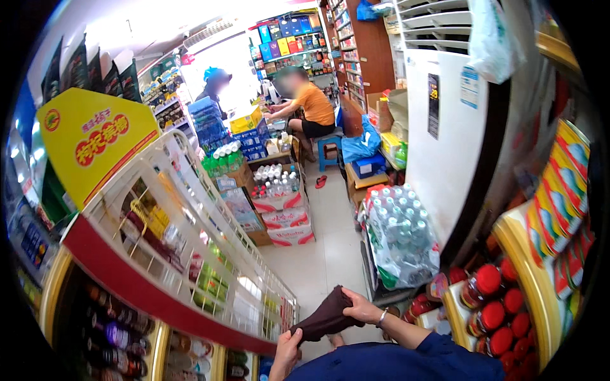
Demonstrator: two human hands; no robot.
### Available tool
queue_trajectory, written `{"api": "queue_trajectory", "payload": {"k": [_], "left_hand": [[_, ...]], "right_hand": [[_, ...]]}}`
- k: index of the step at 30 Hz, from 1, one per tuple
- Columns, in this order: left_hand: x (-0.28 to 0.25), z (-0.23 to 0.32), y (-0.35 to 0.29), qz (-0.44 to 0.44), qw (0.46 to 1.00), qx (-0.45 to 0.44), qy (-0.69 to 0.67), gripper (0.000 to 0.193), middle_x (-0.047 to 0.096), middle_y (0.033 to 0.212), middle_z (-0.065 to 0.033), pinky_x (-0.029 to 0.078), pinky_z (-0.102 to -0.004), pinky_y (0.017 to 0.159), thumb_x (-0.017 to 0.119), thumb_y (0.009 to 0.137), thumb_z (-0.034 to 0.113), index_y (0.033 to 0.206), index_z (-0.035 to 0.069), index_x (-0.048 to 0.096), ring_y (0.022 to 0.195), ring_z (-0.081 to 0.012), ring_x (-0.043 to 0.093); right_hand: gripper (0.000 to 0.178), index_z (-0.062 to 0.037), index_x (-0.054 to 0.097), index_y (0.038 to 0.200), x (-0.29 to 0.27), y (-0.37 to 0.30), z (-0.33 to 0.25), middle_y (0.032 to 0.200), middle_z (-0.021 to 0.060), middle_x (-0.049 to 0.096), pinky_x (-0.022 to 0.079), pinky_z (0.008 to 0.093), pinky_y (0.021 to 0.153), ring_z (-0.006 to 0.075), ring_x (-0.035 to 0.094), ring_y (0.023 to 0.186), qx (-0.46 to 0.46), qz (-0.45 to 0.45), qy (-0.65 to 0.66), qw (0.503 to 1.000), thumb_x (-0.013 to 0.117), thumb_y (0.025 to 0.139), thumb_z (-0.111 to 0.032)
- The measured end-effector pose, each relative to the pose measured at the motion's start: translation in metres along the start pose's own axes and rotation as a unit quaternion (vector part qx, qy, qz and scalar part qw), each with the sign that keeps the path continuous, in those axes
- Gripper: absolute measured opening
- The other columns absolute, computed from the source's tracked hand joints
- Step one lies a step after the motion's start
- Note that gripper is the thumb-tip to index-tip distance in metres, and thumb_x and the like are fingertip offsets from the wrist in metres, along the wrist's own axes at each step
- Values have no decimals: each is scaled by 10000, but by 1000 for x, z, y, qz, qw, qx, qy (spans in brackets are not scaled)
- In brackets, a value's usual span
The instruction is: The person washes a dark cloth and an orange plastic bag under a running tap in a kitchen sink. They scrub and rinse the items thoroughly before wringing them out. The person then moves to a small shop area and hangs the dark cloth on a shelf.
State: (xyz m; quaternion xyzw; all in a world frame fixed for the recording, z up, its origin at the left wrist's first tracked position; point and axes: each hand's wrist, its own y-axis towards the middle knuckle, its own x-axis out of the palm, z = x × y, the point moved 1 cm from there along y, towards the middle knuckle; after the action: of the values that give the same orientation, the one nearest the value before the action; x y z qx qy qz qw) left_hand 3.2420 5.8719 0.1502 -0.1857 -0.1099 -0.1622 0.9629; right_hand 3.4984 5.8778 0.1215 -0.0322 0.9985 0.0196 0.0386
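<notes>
A dark brown piece of cloth (pixel 324 315) is stretched between my two hands, low in the middle of the view. My left hand (pixel 288 348) pinches its lower left end. The upper right end is gripped by my right hand (pixel 362 309), which has a bracelet at the wrist. The cloth sags a little along its edge, and its exact kind cannot be told. Behind my left hand stands a white wire rack (pixel 216 254); to the right of my right hand are jars with red lids (pixel 488 279) on a shelf.
A narrow tiled aisle (pixel 318 254) runs ahead. Cartons of bottles (pixel 283 213) line its left, wrapped water bottles (pixel 401 232) and a white air conditioner (pixel 454 146) its right. At the far end, a person in orange (pixel 314 101) sits on a blue stool (pixel 329 152), facing another person (pixel 216 89).
</notes>
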Motion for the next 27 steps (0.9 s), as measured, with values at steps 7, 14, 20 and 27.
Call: {"api": "queue_trajectory", "payload": {"k": [7, 14, 20, 27], "left_hand": [[-17, 67, 159, -32, 975, 41, -218, 219, 621, 980, -156, 465, -363, 855, 496, 893, 123, 997, -58, 562, 899, -248, 606], [-21, 128, 268, -58, 970, 27, -236, 248, 592, 1051, -172, 444, -398, 896, 533, 802, -7, 1045, -56, 534, 981, -267, 575], [-35, 143, 351, 6, 953, 0, -304, 406, 572, 1084, -186, 415, -442, 933, 527, 715, -44, 1118, -71, 489, 1020, -306, 554], [-49, 141, 457, 153, 988, -24, -11, 368, 628, 986, -132, 462, -355, 843, 497, 697, -46, 1060, -66, 558, 894, -235, 603]], "right_hand": [[443, -36, 512, 1135, -61, 146, 15, 954, 184, 624, 463, 361, 809, 316, 598, 893, 45, 89, -274, 957, 503, 695, -85], [236, 10, 571, 940, -113, 271, 52, 719, 113, 622, 494, 279, 561, 158, 599, 597, 134, 165, -77, 974, 532, 721, -71], [216, -4, 587, 938, -145, 399, 96, 708, 44, 583, 491, 254, 595, 123, 571, 646, 110, 169, 182, 962, 501, 741, -17], [212, -36, 597, 927, -202, 523, 84, 692, 36, 585, 440, 264, 548, 127, 541, 595, 60, 146, -182, 970, 507, 736, -48]]}}
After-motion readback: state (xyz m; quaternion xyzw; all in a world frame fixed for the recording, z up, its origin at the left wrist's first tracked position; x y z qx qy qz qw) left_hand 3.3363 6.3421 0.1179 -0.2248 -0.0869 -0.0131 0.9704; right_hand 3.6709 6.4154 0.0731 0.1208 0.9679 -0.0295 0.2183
